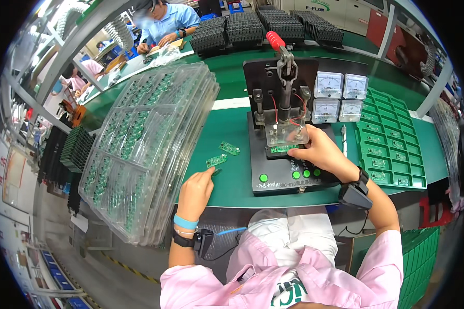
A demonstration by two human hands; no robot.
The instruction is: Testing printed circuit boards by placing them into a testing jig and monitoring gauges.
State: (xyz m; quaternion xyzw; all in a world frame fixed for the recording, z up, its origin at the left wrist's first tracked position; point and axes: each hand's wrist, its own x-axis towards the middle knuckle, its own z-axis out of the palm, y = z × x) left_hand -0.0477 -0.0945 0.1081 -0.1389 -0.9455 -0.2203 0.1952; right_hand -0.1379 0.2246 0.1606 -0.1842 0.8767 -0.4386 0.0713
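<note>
Holds right hand (322, 149) at circuit board (280, 149) in black fixture (259, 160), left hand (195, 193) at loose boards (216, 160); cannot confirm either grip's closure.

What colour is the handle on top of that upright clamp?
The handle is bright red, seen in the head view.

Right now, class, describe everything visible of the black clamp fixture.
The boxy black fixture stands on the green table. It has round green buttons or lights in front, an upright back plate, a metal toggle clamp with a red handle pointing up, and a clear, plastic-looking plate with red wires. A green circuit board sits in it, the right hand at the board's right end.
</note>
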